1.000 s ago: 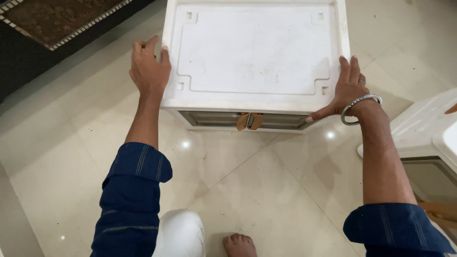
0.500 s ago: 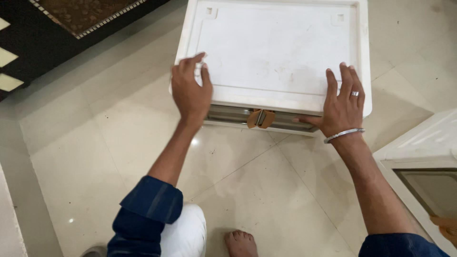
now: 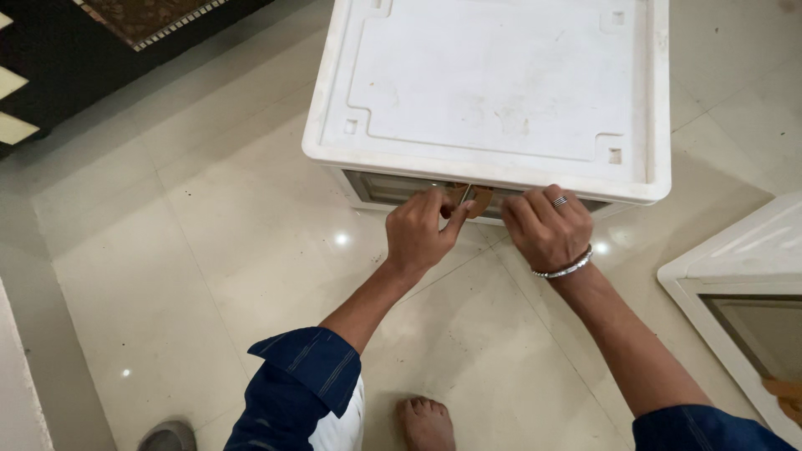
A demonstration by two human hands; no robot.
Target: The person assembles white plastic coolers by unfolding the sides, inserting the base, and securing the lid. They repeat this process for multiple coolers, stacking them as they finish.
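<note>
White moulded plastic cabinet (image 3: 493, 92) sits on glossy floor tiles (image 3: 209, 250); your left hand (image 3: 420, 232) and right hand (image 3: 547, 227) pinch its brown latch (image 3: 468, 199).

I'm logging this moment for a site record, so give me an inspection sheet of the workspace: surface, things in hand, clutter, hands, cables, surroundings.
Surface: glossy cream tiled floor, with light glints.
Job's things: white plastic box-shaped cabinet standing on the floor, with a small brown latch at the middle of its front.
Clutter: nothing seen.
Hands: left hand pinches at the latch; right hand, with ring and silver bangle, curls beside it under the cabinet's top edge.
Cables: nothing seen.
Surroundings: second white cabinet at right; dark patterned rug at top left; bare foot and grey shoe tip at the bottom edge.
</note>
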